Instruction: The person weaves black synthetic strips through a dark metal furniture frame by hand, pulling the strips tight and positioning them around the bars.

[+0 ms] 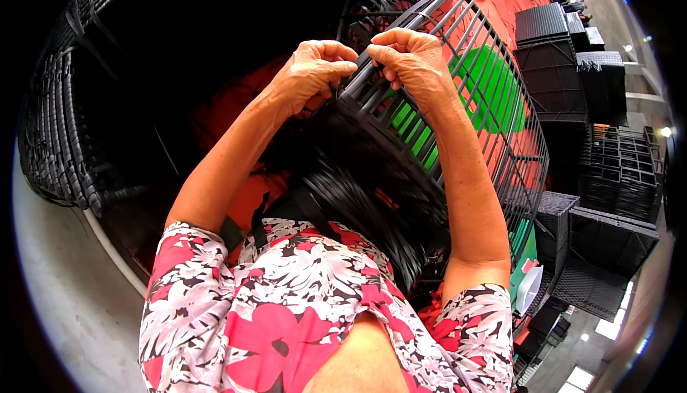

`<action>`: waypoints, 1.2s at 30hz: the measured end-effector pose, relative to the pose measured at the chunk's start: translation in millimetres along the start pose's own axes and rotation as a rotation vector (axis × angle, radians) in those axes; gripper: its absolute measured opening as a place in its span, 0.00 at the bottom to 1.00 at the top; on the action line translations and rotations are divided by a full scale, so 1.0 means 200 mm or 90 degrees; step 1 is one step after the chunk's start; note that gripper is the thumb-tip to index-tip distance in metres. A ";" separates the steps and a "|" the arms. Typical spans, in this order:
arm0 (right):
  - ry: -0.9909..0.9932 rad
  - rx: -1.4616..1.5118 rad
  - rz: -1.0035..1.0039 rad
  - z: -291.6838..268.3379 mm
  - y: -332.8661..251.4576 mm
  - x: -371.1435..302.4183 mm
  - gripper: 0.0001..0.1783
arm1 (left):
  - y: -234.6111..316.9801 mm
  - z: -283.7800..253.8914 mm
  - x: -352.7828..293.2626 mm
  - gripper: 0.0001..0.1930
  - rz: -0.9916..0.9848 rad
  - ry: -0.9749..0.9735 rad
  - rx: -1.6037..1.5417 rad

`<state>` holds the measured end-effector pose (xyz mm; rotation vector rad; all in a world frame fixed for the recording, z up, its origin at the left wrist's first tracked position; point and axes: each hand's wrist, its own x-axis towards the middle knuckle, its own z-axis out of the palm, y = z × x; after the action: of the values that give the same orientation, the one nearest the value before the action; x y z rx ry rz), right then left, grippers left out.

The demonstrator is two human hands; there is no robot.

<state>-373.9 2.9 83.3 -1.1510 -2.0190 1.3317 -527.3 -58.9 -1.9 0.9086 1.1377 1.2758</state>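
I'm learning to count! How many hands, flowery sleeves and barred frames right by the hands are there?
Hands: 2, the left hand and the right hand
Flowery sleeves: 2, the left sleeve and the right sleeve
Barred frame by the hands: 1
Total: 5

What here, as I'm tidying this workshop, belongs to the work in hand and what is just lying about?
In the work:
left hand
right hand
dark slatted frame, by both hands
black strip bundle, probably

Apparently lying about:
box-shaped black woven pieces, right
white container, lower right
black woven piece, far left
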 end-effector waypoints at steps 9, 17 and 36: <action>-0.020 0.042 -0.055 0.02 -0.05 -0.10 0.07 | -0.02 0.04 -0.19 0.19 0.086 -0.028 -0.038; 0.012 -0.297 -0.042 0.01 -0.13 -0.14 0.17 | -0.09 0.06 -0.21 0.20 0.091 -0.012 -0.098; 0.031 -0.113 -0.082 -0.01 -0.05 -0.29 0.11 | -0.08 0.08 -0.21 0.08 0.251 -0.018 0.126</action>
<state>-344.0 -45.7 96.6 -1.0959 -2.1706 1.0705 -505.5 -101.5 -8.0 1.3439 1.1097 1.4759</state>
